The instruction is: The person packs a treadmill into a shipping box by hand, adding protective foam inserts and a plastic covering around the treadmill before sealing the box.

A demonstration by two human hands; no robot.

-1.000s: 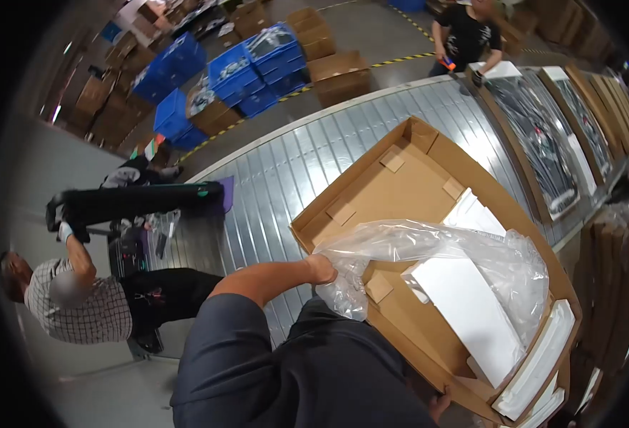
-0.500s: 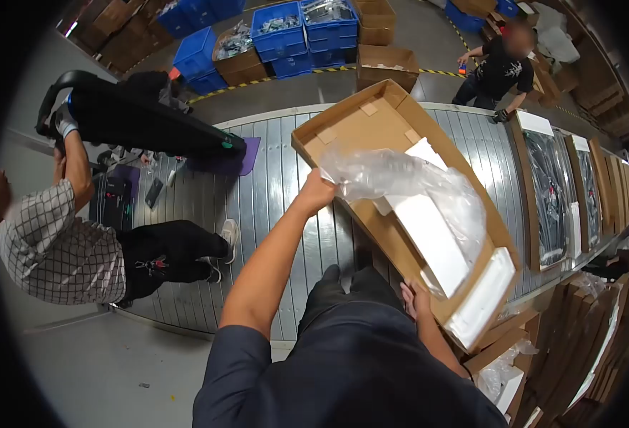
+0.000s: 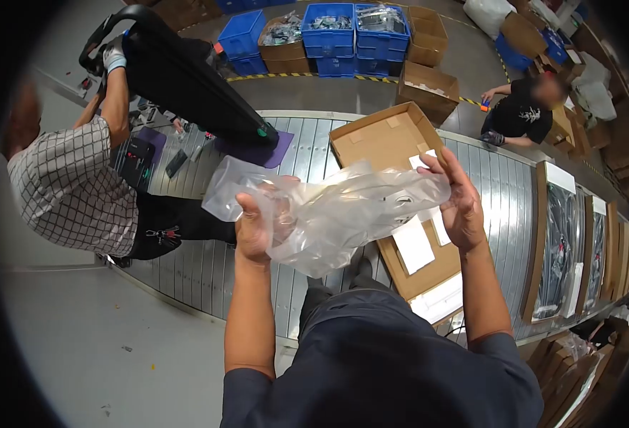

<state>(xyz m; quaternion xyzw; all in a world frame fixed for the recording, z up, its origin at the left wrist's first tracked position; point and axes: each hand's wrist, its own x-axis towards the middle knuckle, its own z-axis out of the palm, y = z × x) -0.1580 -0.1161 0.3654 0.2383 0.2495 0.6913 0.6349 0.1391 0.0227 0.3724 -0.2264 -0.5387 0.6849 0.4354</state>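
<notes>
A large clear plastic bag [image 3: 350, 214] stretches crumpled between my two hands, above the conveyor's near side. My left hand [image 3: 254, 227] has its thumb raised at the bag's left part, and its fingers show blurred through the film. At the bag's other end, my right hand [image 3: 461, 203] holds the film with curled fingers. Below and behind the bag lies an open cardboard box [image 3: 382, 135], partly covered by it. White foam pieces [image 3: 414, 246] rest inside the box, with another white block [image 3: 437, 298] at its near end.
A metal slatted conveyor [image 3: 496, 200] runs across. On the left, a person in a checked shirt [image 3: 79, 185] holds a long black frame [image 3: 193, 78]. Another person [image 3: 528, 107] stands across the conveyor. Packed boxes [image 3: 560, 242] line the right; blue bins [image 3: 327, 36] stand behind.
The plastic bag has come up out of the box and moved left. My right hand has left the box's edge and risen to the bag. The view has shifted.
</notes>
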